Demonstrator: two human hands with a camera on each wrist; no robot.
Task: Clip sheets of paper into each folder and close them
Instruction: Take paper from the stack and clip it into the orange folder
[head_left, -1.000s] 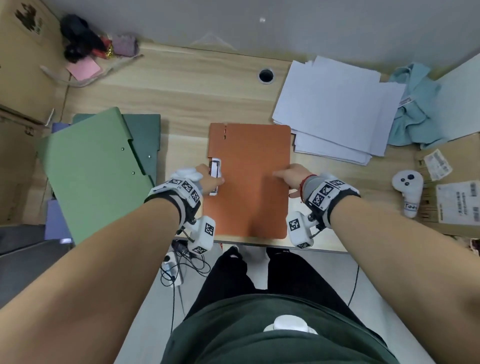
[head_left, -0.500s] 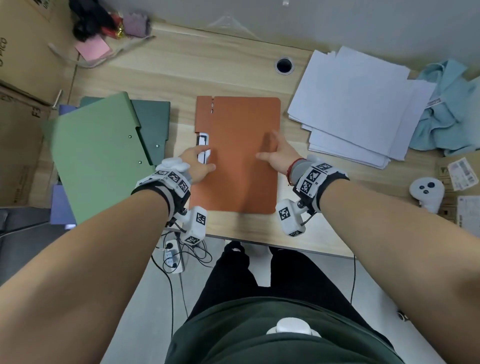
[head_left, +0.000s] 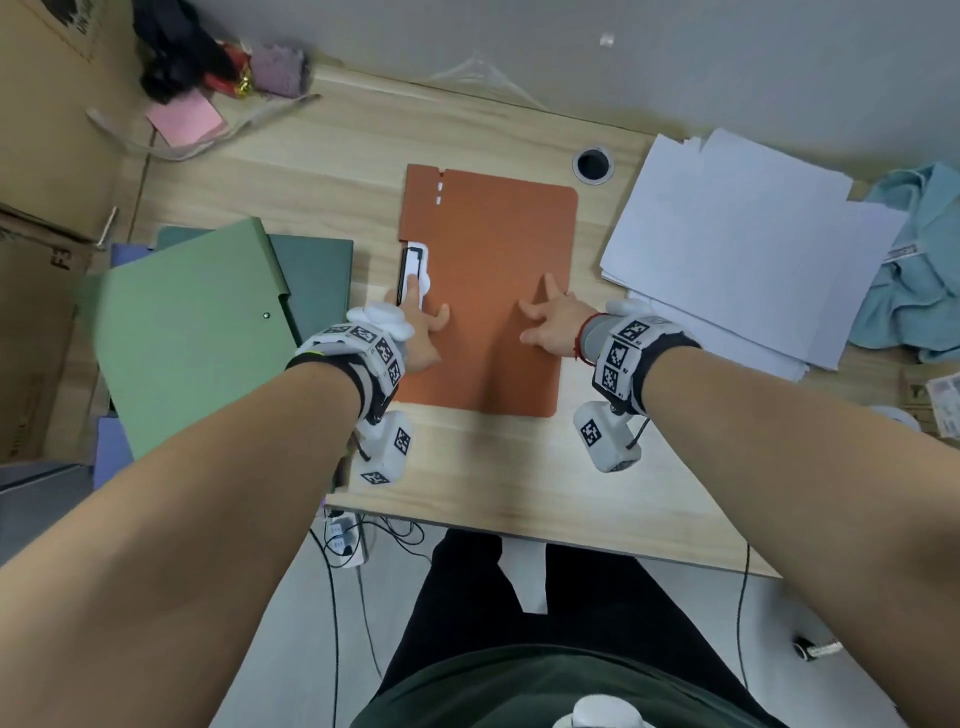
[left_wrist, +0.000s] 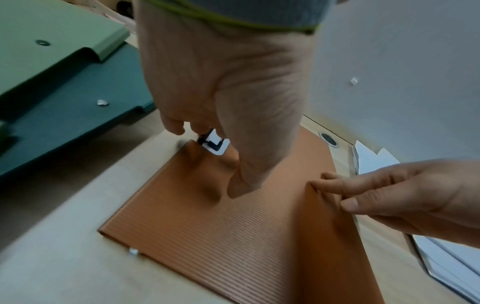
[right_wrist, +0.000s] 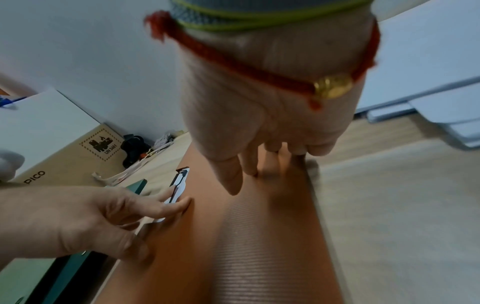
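Note:
An orange folder (head_left: 493, 291) lies shut on the wooden desk (head_left: 519, 488), its ribbed cover showing in both wrist views (left_wrist: 233, 236) (right_wrist: 259, 257). My left hand (head_left: 423, 322) rests at its left edge, straight fingers on the white label with a black clip (head_left: 414, 265) at the spine; the thumb (left_wrist: 241, 185) presses the cover. My right hand (head_left: 550, 319) lies flat on the right half of the cover, fingers spread near the right edge (right_wrist: 259, 144). A loose stack of white paper (head_left: 737, 244) sits to the right. Neither hand holds anything.
A light green folder (head_left: 192, 332) lies on a dark green one (head_left: 311, 280) at the left, over the desk's edge. Cardboard boxes (head_left: 47, 171) stand further left. A blue cloth (head_left: 914, 275) lies far right, a cable hole (head_left: 592, 163) behind the folder, pink notes (head_left: 184, 122) back left.
Both hands slid the orange folder away from the desk's front edge, toward the wall. The left fingers went from bent at the spine to straight on the label.

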